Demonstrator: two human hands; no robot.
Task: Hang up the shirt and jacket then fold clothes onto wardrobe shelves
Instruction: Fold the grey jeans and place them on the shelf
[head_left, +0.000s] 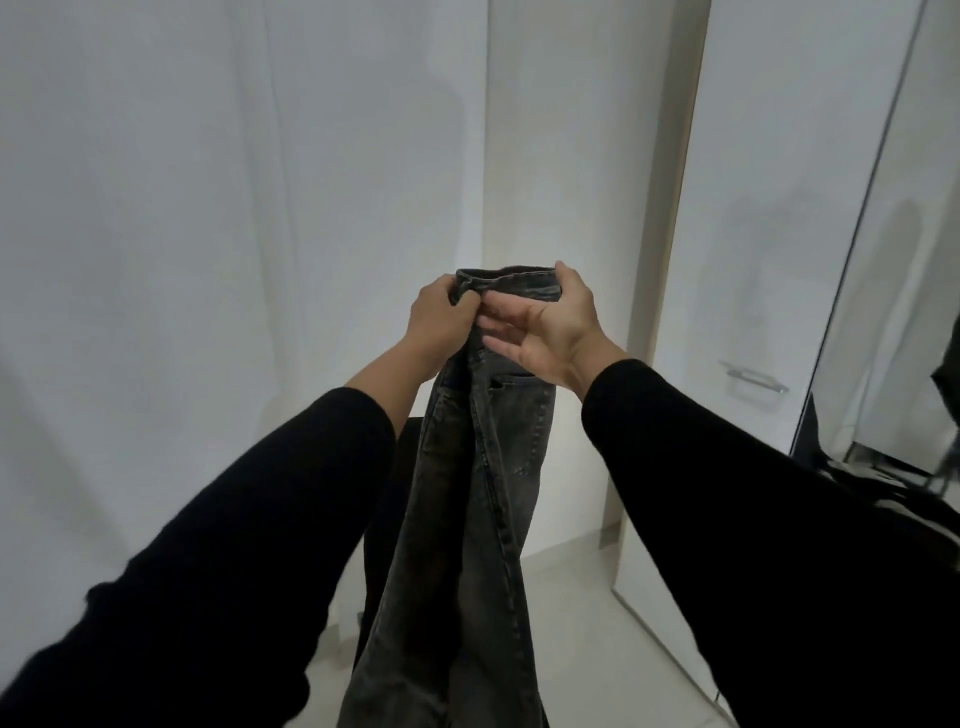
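The person holds dark jeans up in the air, with the left hand and right hand close together gripping the waistband. This looks like the folding step. Next, the hanging legs need folding up.

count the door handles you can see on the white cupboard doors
1. A metal door handle sits on the white door at right, beside the right hand holding the jeans. Other doors may have handles out of view.
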